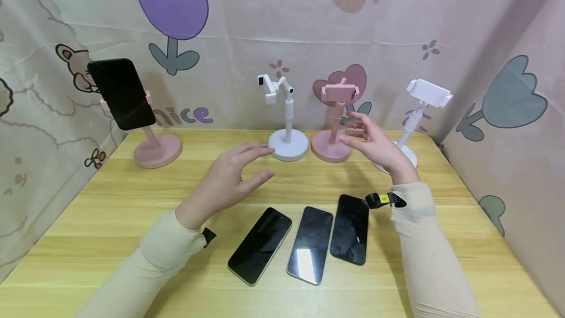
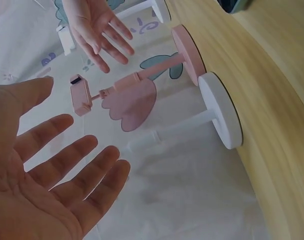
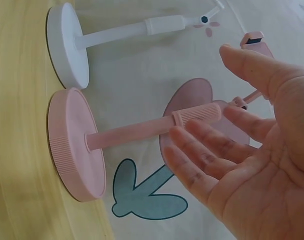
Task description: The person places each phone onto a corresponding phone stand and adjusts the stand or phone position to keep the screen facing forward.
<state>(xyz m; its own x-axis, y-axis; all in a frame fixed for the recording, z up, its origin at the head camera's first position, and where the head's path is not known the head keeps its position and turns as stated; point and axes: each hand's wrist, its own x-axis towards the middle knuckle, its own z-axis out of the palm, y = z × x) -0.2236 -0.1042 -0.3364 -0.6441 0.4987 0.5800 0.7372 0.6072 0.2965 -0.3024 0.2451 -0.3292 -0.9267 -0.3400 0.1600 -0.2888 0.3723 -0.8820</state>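
My left hand hovers over the table, fingers apart and holding nothing, its fingertips close to the base of a white phone stand. That stand's clamp is turned to the left. Beside it stands a pink phone stand with its clamp unfilled. Close to the right of its post is my right hand, fingers spread, with nothing in the palm. In the right wrist view the fingers overlap the pink post. Behind the right hand, another white phone stand leans right, its base partly hidden by the hand.
At the far left a pink stand bears a black phone, tilted. Nearer the front lie a left phone, a middle phone and a right phone, all face up. A printed cloth hangs behind the wooden table.
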